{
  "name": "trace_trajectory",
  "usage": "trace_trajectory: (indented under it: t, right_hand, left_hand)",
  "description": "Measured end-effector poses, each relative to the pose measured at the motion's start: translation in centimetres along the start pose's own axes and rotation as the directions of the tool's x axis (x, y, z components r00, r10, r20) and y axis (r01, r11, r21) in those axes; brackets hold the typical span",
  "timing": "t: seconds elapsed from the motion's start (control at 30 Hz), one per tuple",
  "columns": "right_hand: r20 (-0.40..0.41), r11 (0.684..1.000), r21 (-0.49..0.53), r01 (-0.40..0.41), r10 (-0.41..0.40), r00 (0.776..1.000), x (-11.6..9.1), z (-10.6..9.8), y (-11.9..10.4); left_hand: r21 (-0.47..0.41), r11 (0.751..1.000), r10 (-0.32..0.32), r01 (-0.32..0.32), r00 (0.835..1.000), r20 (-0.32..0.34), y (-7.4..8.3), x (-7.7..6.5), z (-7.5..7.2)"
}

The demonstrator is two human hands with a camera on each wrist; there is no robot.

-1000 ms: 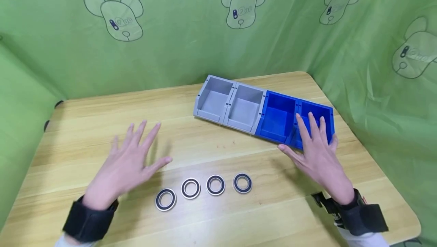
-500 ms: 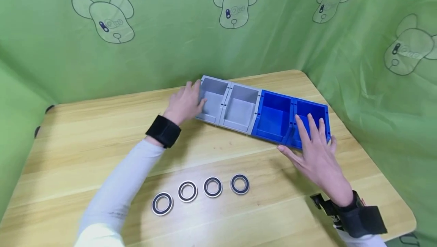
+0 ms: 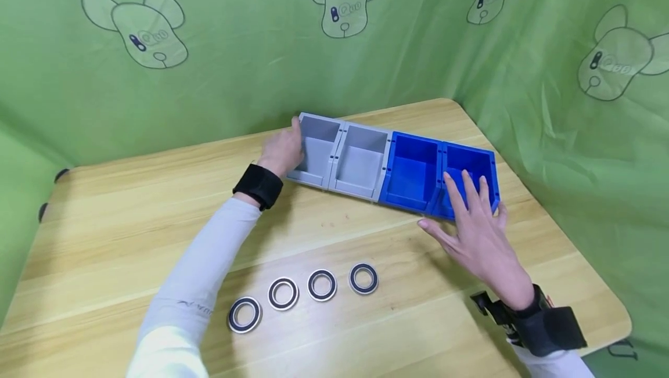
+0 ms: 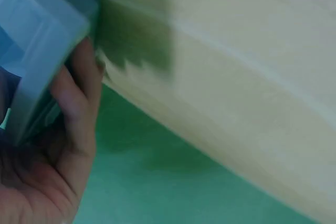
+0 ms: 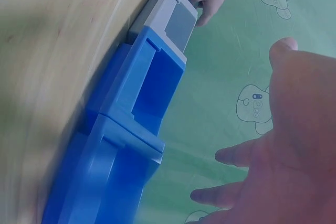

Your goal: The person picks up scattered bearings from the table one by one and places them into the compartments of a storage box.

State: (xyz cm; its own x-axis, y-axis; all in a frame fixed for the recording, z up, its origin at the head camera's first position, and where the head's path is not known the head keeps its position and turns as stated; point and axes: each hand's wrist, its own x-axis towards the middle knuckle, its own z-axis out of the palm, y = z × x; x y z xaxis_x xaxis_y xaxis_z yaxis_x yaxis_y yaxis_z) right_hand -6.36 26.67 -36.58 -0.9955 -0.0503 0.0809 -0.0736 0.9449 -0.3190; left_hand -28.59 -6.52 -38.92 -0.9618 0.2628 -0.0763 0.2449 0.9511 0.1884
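Note:
My left hand [image 3: 284,148] grips the left side wall of the end grey bin [image 3: 313,179]. In the left wrist view the fingers [image 4: 79,111] curl round the outside of that wall. Joined to it in a slanting row are a second grey bin [image 3: 352,187] and two blue bins, the inner blue bin [image 3: 407,201] and the end blue bin [image 3: 491,164]. My right hand [image 3: 478,238] is spread with straight fingers near the end blue bin, overlapping it in the head view. The right wrist view shows this hand [image 5: 294,145] apart from the bins and holding nothing.
Several ring-shaped ball bearings with black seals, among them the rightmost bearing [image 3: 375,279] and the leftmost bearing [image 3: 230,315], lie in a row on the wooden table [image 3: 130,215]. A green curtain [image 3: 235,47] hangs behind the table and on both sides.
The left hand has gone from above the table's left part up and right to the grey bin and taken hold of its wall. The right hand stays spread. The camera view has shifted slightly.

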Motion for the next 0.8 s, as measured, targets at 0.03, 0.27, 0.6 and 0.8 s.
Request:
trace_trajectory:
  t: [0.03, 0.27, 0.6, 0.8]
  right_hand:
    - [0.0, 1.0, 0.0, 0.0, 0.0, 1.0, 0.0, 0.0, 0.0]
    - [-0.003, 1.0, 0.01, -0.006, 0.006, 1.0, 0.4, 0.0, 0.0]
    - [-0.005, 0.999, 0.034, -0.019, 0.019, 1.0, 1.9, -0.3, 0.5]
    - [0.007, 0.997, 0.051, -0.055, 0.054, 0.999, 3.4, -0.2, 1.5]
  left_hand:
    - [-0.008, 1.0, -0.002, 0.002, 1.0, 0.007, -0.2, 0.0, 0.1]
    - [-0.095, 0.995, -0.014, 0.018, 0.999, 0.037, -1.6, -1.1, 0.5]
    - [-0.139, 0.988, -0.06, 0.063, 0.998, 0.029, -4.3, -5.1, 0.3]
    - [-0.158, 0.983, -0.087, 0.09, 0.996, 0.023, -6.2, -8.3, 0.4]
